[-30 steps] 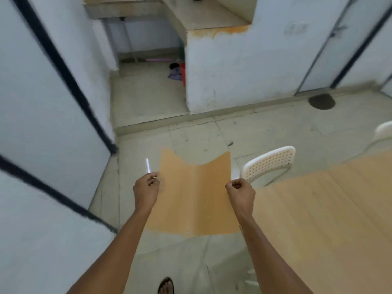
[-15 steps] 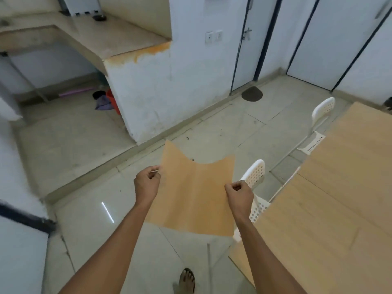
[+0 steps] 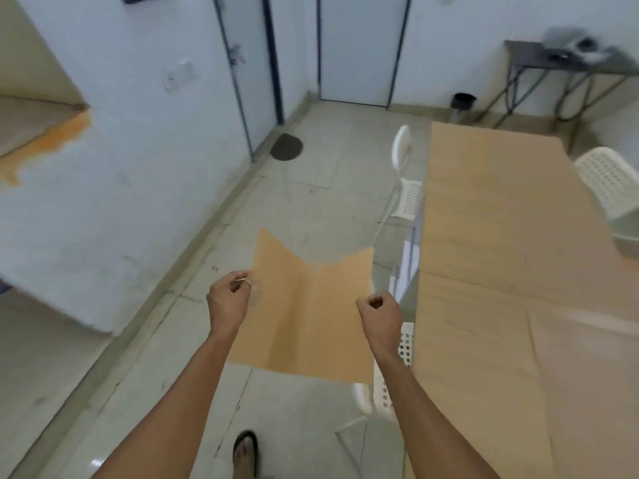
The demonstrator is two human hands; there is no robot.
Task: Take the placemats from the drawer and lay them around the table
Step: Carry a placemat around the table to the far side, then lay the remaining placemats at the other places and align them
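Note:
A tan placemat (image 3: 307,312) hangs flat in front of me over the floor, its far edge sagging in the middle. My left hand (image 3: 229,299) pinches its left edge and my right hand (image 3: 379,312) grips its right edge. The long wooden table (image 3: 511,271) stretches along the right side of the view, just to the right of my right hand. The placemat is apart from the table. No drawer is in view.
White perforated chairs stand at the table: one (image 3: 404,361) under my right arm, one (image 3: 403,174) farther along the left side, one (image 3: 608,181) on the far right. A white wall (image 3: 121,188) and doors (image 3: 359,46) lie left and ahead. A dark side table (image 3: 560,63) is back right.
The view has swung right: the counter alcove has slid off to the left and the table now fills the right side. Both hands keep the same hold on the placemat.

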